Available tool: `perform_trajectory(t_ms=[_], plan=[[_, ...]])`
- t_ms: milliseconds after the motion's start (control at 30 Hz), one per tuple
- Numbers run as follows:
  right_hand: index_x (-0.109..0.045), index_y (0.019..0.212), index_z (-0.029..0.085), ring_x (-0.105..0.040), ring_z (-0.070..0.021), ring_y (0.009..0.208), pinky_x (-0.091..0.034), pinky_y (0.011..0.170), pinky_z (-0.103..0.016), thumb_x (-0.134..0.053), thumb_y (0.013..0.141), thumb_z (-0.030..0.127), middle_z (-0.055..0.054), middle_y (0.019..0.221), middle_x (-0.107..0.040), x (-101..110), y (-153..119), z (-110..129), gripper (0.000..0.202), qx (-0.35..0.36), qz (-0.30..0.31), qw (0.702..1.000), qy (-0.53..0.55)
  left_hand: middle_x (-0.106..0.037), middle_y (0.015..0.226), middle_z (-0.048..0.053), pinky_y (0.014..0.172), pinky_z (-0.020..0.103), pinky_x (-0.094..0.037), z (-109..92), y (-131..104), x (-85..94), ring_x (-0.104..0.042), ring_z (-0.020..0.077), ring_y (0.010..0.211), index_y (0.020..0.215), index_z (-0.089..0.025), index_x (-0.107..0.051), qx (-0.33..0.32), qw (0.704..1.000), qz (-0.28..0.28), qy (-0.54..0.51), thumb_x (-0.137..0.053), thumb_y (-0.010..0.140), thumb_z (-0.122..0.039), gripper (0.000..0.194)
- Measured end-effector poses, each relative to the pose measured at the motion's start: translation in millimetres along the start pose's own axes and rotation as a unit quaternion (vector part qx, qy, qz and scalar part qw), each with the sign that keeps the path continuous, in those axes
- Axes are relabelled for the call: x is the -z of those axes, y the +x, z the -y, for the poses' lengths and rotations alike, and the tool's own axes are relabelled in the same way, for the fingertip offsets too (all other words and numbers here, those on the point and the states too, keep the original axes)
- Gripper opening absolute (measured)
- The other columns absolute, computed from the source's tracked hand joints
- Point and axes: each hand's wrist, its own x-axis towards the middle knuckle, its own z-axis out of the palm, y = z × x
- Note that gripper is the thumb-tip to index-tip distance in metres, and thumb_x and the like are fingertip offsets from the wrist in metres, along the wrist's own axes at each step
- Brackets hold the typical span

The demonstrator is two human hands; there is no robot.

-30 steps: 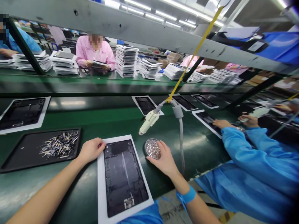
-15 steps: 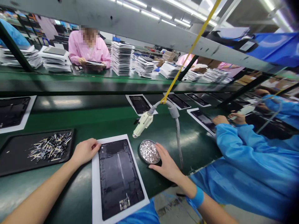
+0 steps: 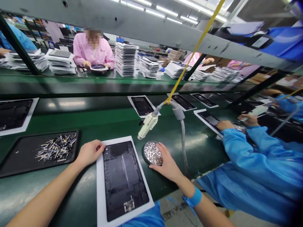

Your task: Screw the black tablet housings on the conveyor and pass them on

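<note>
A black tablet housing [image 3: 126, 179] lies on a white sheet [image 3: 101, 201] right in front of me, small gold contacts showing near its lower edge. At the sheet's upper left corner, my left hand [image 3: 89, 153] has its fingers curled, with thumb and forefinger on the edge. To the right sits a round dish [image 3: 145, 156] full of small shiny metal pieces [image 3: 153, 152]. My right hand [image 3: 167, 165], with a blue band at the wrist, grips the dish's right side, fingers over the rim and thumb below. Above the dish hangs a pale electric screwdriver [image 3: 148, 125], untouched.
A black tray [image 3: 21, 153] with a heap of small strips [image 3: 58, 147] stands at left. More housings on sheets [image 3: 142, 106] lie along the bench's far side. A co-worker's blue sleeves [image 3: 246, 142] are close at right. A grey cable [image 3: 183, 142] hangs near my right hand.
My right hand has closed in on the dish, which has shifted slightly left relative to the housing. The whole view has moved a little. My left hand stays at the sheet's corner.
</note>
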Motion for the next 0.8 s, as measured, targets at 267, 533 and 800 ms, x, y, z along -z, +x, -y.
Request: perform_trajectory(t_ms=[267,533,800], plan=[[-0.038,0.149,0.022,-0.045,-0.0373,0.144,-0.040,0.120,-0.056,-0.080,0.071,0.040,-0.016,0.152,-0.043,-5,-13,-5,0.090,-0.028,-0.081,0.996,-0.024,-0.071,0.082,0.004,0.065,0.027,-0.036,3,2,-2.2,-0.064,0.0191,0.074,0.077,-0.021,-0.061,0.001,1.000,0.002,0.002,-0.042,0.096,-0.045,0.036],[-0.040,0.147,0.023,-0.047,-0.0388,0.140,-0.042,0.117,-0.058,-0.080,0.072,0.041,-0.017,0.149,-0.043,-7,-19,-6,0.087,-0.048,-0.114,0.991,-0.046,-0.071,0.080,0.004,0.065,0.029,-0.037,6,3,-2.8,-0.064,0.0212,0.074,0.079,-0.022,-0.063,-0.006,1.000,0.004,-0.008,-0.038,0.092,-0.054,0.042],[-0.038,0.149,0.023,-0.046,-0.0404,0.139,-0.045,0.114,-0.060,-0.080,0.074,0.046,-0.017,0.151,-0.042,-18,-21,7,0.088,-0.037,-0.114,0.991,-0.067,-0.070,0.080,0.004,0.063,0.029,-0.036,6,2,-3.0,-0.063,0.0204,0.072,0.075,-0.022,-0.060,-0.010,1.000,-0.002,-0.006,-0.037,0.092,-0.052,0.041]])
